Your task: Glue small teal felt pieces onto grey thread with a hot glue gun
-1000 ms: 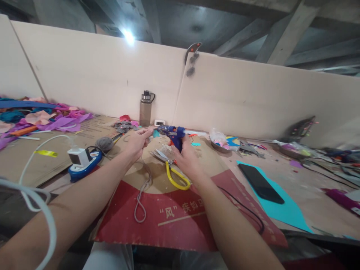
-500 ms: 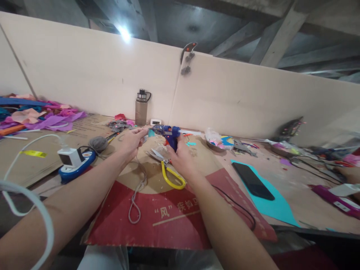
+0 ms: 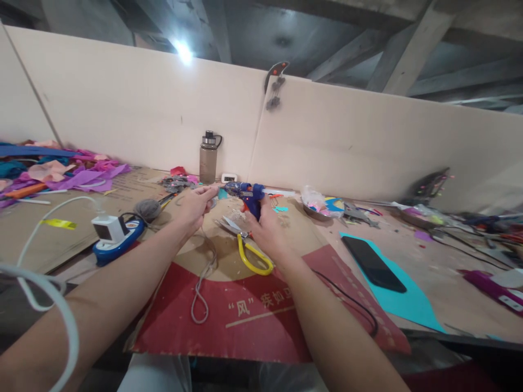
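Note:
My right hand [image 3: 263, 223] is wrapped round the handle of a blue glue gun [image 3: 250, 196], whose nozzle points left. At that nozzle my left hand [image 3: 199, 204] is pinched on something too small to make out. Grey yarn [image 3: 210, 261] hangs below my left hand and ends in a loop on the red and brown cardboard [image 3: 183, 321]. Yellow-handled scissors [image 3: 254, 258] lie with blades apart on the cardboard, just under the glue gun.
A bottle [image 3: 208, 158] and small white clock [image 3: 229, 178] stand by the partition. At left are a power strip [image 3: 118, 242], yarn ball [image 3: 147, 208] and felt scraps [image 3: 85, 177]. At right, a phone [image 3: 372, 263] lies on turquoise sheet [image 3: 412, 302], near a purple glue gun [image 3: 494, 291].
The whole view has shifted slightly, so things appear a little further right. A hand at the far right edge is out of view. Both my hands keep their hold.

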A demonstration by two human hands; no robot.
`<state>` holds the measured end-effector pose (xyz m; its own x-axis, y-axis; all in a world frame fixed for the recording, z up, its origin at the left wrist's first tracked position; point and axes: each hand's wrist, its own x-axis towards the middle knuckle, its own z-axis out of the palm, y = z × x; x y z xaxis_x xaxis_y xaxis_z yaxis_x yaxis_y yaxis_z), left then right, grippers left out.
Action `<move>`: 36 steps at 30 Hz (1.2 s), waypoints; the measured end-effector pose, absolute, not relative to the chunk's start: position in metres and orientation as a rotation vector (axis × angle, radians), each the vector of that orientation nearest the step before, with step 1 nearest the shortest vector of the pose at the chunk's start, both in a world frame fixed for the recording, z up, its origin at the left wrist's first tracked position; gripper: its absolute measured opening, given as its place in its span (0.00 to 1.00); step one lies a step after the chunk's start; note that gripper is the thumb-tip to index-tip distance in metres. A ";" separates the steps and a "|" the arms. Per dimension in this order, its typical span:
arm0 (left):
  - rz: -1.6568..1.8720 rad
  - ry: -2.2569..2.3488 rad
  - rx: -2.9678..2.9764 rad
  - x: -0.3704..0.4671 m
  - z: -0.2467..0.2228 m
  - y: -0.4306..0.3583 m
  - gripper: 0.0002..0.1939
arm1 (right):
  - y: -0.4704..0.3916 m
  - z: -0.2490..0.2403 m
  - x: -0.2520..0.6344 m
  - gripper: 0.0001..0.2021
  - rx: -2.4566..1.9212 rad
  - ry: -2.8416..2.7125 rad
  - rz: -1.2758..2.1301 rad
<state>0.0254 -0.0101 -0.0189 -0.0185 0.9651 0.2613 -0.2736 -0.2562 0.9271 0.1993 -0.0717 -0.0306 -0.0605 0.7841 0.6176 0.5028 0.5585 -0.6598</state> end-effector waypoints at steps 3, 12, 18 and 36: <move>1.499 0.847 1.214 0.025 -0.021 -0.009 0.11 | -0.072 -0.030 0.199 0.12 -1.085 -1.722 0.326; 1.509 0.855 1.232 0.026 -0.016 -0.012 0.10 | -0.073 -0.029 0.200 0.11 -1.044 -1.725 0.327; 1.501 0.844 1.239 0.025 -0.020 -0.010 0.11 | -0.073 -0.028 0.200 0.11 -1.063 -1.716 0.330; 1.603 0.925 1.261 0.021 -0.027 0.003 0.08 | -0.034 -0.044 0.226 0.09 -1.276 -1.273 0.799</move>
